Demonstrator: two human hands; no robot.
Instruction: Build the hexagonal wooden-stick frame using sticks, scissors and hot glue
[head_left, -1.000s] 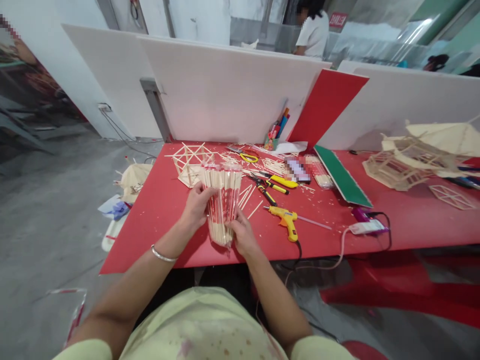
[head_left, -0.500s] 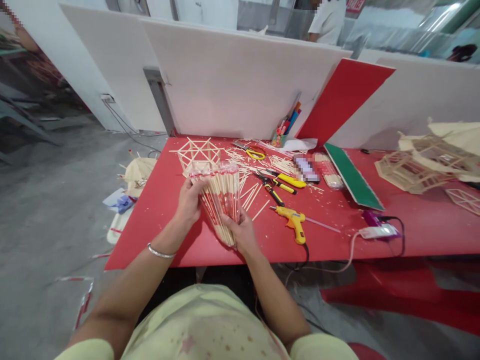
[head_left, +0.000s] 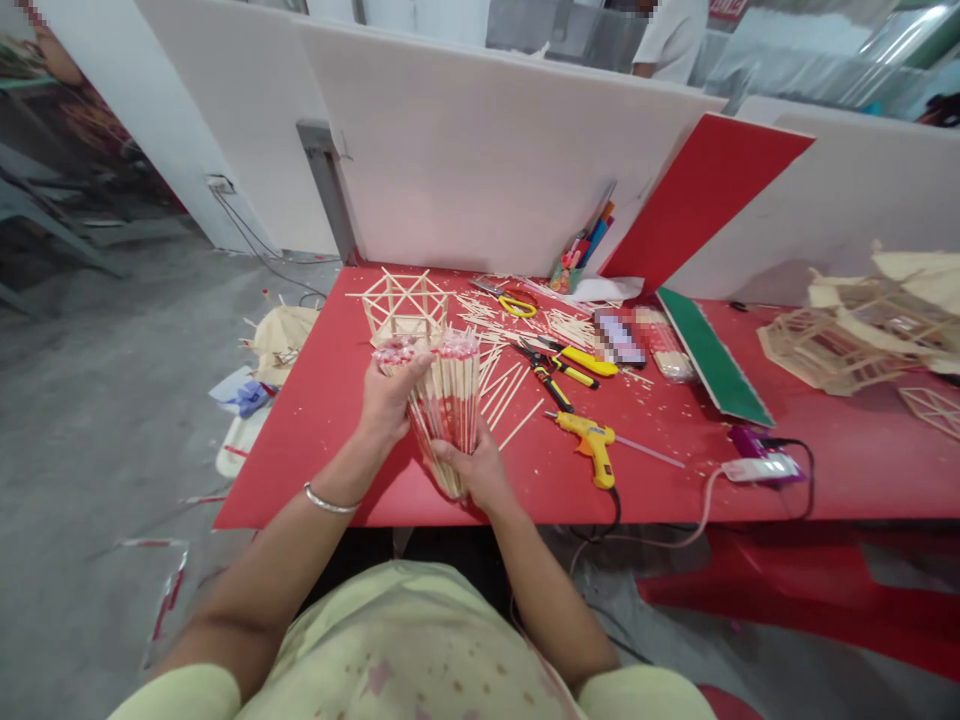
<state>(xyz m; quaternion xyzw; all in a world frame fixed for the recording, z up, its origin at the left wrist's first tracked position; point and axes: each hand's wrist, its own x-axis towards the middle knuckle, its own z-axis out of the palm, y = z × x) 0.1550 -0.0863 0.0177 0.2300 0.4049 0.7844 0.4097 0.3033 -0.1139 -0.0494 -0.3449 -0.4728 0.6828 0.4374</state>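
Between my hands is a pack of thin wooden sticks [head_left: 456,395] in clear wrapping with red print, held tilted above the front of the red table [head_left: 300,440]. My left hand [head_left: 394,395] grips the upper left side, its thumb laid across the sticks near the crinkled top. Lower down, my right hand [head_left: 476,465] is wrapped round the right side of the pack, thumb in front. Just behind the pack stands a small stick frame [head_left: 405,305] with spokes on top. Loose sticks [head_left: 514,395] lie to the right of the pack.
A yellow glue gun [head_left: 592,445], yellow-handled pliers [head_left: 555,385] and scissors [head_left: 517,303] lie on the table. Farther right are a phone [head_left: 619,338], a green board [head_left: 716,355], a power strip [head_left: 761,467] and a larger wooden model [head_left: 832,340]. White panels [head_left: 487,160] stand behind.
My left hand has shifted round the top of the pack, with its thumb now farther across the front. The pack's left part looks more bunched together. The camera view has moved slightly.
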